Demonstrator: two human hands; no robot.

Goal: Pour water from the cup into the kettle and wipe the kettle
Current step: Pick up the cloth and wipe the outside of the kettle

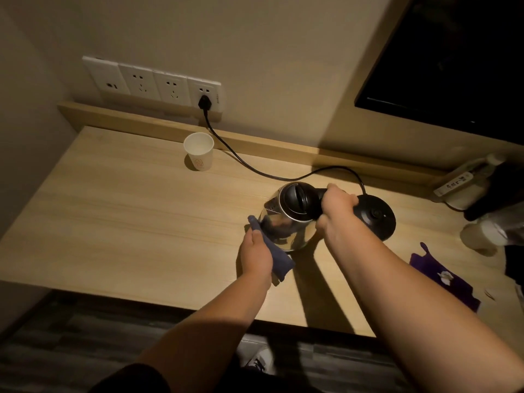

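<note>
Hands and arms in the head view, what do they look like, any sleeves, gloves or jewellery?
Both forearms are bare up to the bottom edge of the picture; no sleeve shows on either. The left hand and right hand wear no gloves, and no watch, bracelet or ring is visible. Dim light hides finer detail.

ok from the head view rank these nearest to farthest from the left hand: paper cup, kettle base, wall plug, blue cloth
From the left hand:
1. Blue cloth, held in that hand against the kettle's side.
2. Kettle base, to the right, beyond the kettle.
3. Paper cup, farther back on the left of the desk.
4. Wall plug, up in the socket strip.
</note>
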